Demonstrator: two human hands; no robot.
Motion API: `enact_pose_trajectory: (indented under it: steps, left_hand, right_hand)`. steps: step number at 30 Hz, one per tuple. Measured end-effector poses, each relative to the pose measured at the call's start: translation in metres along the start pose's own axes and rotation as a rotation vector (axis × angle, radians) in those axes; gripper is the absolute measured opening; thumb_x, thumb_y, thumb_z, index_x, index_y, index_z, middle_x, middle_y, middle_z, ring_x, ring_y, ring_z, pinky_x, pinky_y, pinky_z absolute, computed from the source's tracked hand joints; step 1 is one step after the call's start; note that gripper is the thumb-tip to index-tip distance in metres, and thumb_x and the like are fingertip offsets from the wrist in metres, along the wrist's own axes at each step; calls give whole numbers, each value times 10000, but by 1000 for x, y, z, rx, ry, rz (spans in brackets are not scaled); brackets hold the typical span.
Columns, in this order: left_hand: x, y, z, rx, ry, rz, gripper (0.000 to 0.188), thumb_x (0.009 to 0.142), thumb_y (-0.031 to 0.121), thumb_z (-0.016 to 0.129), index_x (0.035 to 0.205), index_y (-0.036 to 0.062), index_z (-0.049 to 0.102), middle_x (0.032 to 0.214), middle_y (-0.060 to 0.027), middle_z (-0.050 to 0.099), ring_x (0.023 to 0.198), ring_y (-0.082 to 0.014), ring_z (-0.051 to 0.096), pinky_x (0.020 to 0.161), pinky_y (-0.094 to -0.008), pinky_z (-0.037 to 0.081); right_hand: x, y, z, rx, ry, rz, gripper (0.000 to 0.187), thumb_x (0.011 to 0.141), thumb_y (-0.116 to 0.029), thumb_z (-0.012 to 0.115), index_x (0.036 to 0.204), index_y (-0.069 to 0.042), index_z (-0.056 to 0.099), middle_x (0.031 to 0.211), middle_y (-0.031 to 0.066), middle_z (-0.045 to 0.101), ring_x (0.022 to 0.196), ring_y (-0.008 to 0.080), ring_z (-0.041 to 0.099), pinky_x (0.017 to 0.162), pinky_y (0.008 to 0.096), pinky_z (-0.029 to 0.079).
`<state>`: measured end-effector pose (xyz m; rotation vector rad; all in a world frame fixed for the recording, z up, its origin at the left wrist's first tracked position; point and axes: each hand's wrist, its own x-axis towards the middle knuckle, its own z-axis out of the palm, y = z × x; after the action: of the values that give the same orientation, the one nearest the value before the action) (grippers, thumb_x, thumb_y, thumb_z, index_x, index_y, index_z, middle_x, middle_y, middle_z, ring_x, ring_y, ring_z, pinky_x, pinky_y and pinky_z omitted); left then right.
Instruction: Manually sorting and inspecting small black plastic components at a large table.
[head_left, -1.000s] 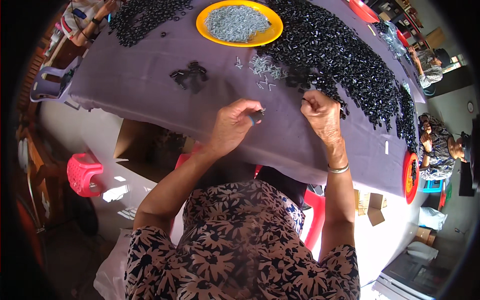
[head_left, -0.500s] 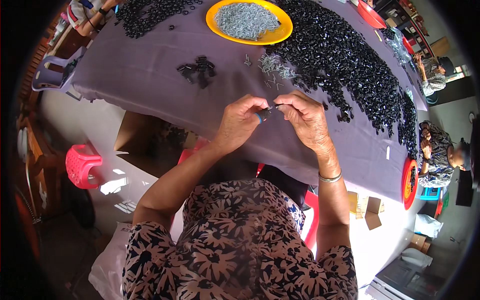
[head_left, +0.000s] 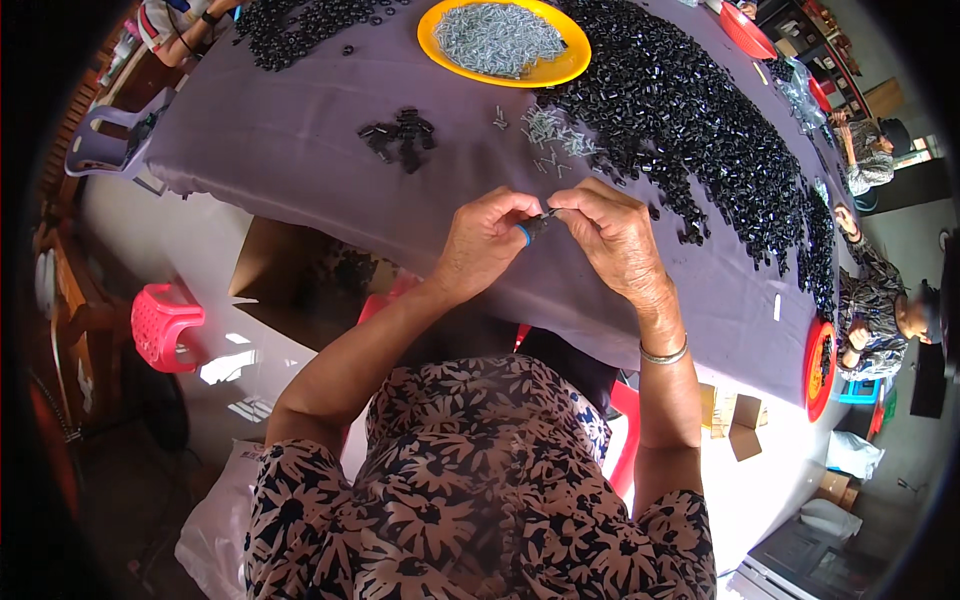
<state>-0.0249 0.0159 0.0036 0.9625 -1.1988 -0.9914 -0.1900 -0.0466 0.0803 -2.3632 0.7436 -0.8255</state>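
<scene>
Above the near edge of the cloth-covered table, my two hands meet fingertip to fingertip. My left hand [head_left: 478,240] is closed in a pinch, with a dark piece with a blue band [head_left: 534,229] at its fingers; whether that is held or worn on a finger, I cannot tell. My right hand [head_left: 612,232], a bracelet on its wrist, pinches at the same spot; what lies between the tips is tiny and mostly hidden. Beyond them are loose silvery screws [head_left: 558,132] and a small cluster of black parts [head_left: 402,138].
A yellow plate [head_left: 578,66] heaped with screws stands at the far side. A broad pile of small black parts [head_left: 690,120] spreads to the right. Black rings [head_left: 290,30] lie far left. A red-rimmed plate [head_left: 820,370] sits at the right edge. Other people work around the table.
My hands stay together at nearly the same place, their fingertips shifting slightly. At the right, a co-worker's hands have moved apart. The view has shifted a little.
</scene>
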Motion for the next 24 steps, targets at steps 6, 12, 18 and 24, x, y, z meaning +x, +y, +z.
enact_pose_trajectory:
  steps: [6, 12, 18, 24]
  left_hand:
    - [3, 7, -3, 34, -3, 5, 270, 816, -141, 517, 1021, -1, 625, 927, 12, 564, 827, -30, 510, 679, -177, 422]
    - [9, 0, -3, -30, -16, -10, 277, 820, -144, 513, 1036, -6, 620, 931, 7, 569, 833, -35, 516, 682, -185, 429]
    - [2, -1, -4, -55, -14, -9, 249, 839, -130, 539, 1038, -4, 619, 933, 0, 573, 828, -50, 532, 687, -196, 442]
    - [5, -3, -2, -32, 3, -19, 236, 840, -122, 559, 1031, 2, 620, 929, -1, 574, 816, -52, 535, 687, -200, 453]
  right_hand:
    - [2, 0, 1, 96, 23, 45, 134, 817, 45, 667, 935, -21, 668, 824, 85, 648, 715, 234, 647, 636, 315, 517]
    - [-1, 20, 2, 280, -26, 172, 144, 863, 18, 652, 1000, -14, 681, 864, 26, 653, 742, 109, 600, 663, 226, 474]
    - [-11, 24, 0, 823, 19, 396, 151, 922, -87, 632, 1036, 2, 674, 906, 58, 666, 742, 98, 607, 689, 240, 515]
    - [-13, 30, -2, 1104, 36, 394, 183, 913, -94, 641, 1054, 22, 659, 905, 87, 669, 727, 112, 613, 687, 261, 521]
